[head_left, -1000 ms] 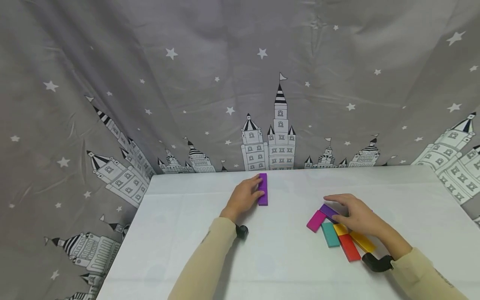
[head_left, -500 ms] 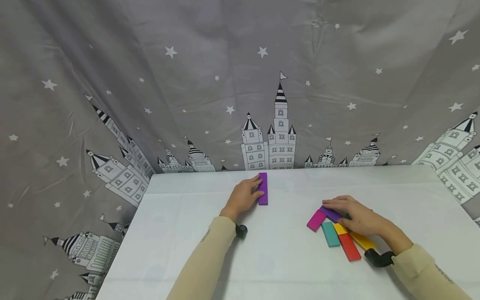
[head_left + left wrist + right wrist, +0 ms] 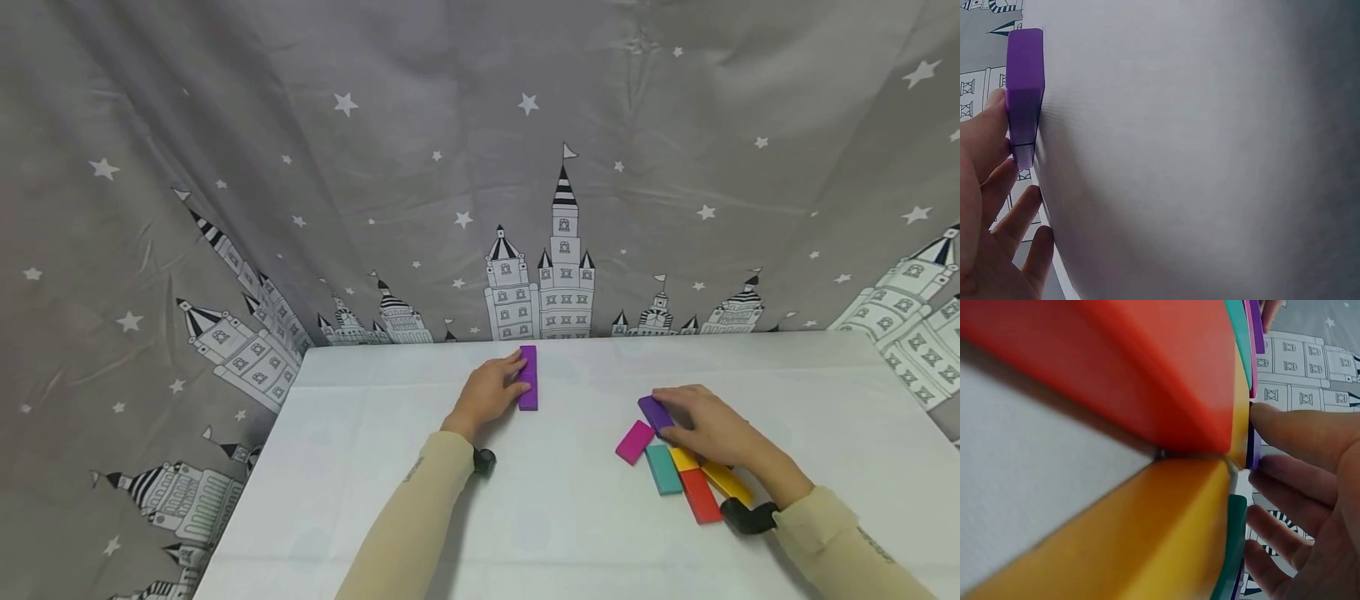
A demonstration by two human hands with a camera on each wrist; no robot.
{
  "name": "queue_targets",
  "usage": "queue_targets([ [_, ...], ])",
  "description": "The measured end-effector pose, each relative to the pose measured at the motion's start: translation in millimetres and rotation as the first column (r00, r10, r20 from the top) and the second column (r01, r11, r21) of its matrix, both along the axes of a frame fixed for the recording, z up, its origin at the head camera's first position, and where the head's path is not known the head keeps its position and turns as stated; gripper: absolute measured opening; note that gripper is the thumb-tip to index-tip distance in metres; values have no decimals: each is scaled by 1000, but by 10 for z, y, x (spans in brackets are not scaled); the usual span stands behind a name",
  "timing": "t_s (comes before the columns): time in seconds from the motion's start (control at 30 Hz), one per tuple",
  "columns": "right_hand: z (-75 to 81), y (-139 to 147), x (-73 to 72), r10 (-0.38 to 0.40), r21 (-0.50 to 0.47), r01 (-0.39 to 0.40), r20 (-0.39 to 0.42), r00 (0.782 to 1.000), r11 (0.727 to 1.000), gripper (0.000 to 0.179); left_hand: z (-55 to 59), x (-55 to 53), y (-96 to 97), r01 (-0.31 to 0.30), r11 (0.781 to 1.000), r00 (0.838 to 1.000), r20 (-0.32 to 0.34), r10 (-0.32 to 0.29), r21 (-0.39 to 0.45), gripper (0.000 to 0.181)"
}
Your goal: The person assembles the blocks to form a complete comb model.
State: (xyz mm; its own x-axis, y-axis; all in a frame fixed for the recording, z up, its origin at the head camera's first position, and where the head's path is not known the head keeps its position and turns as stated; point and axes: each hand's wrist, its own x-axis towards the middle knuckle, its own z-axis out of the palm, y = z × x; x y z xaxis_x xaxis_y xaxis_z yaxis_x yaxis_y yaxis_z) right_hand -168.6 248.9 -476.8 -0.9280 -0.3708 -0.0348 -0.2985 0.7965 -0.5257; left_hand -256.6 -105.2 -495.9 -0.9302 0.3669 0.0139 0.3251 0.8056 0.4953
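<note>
Two purple blocks [image 3: 530, 377], end to end

left hand [image 3: 486, 392] relaxed, thumb and fingers parted — right hand [image 3: 707, 423] in a thumb-and-finger pinch

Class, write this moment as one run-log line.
left hand: touches purple blocks; right hand: pinches violet block; nearby: teal block, red block

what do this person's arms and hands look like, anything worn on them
The left sleeve and right sleeve are beige, each with small, unreadable dark lettering. The left ends near a rounded black attachment, the right near a curved black attachment. The left hand and right hand are gloveless.
</note>
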Motion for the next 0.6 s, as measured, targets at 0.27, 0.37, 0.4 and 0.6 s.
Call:
queue_targets([
  [0.27, 14, 13, -6, -8, -7, 8, 21, 1000, 1000, 65, 14, 12, 13, 7, 1000, 1000, -6, -7, -3, 54],
  [0.37, -1, 33, -32, 20, -16, -19, 17, 1000, 1000, 65, 15, 17, 9, 3, 1000, 1000, -12, -3, 3, 54],
  [0.4, -5, 38, -41, 29, -15, -29, 12, 1000, 999, 65, 18, 20, 8, 2, 1000, 1000, -11, -2, 6, 54],
  [0.6, -2, 42, -72, 53, -10, -53, -7, 999, 999, 61, 38, 30, 7, 1, 1000, 1000, -4, -1, 12, 53],
])
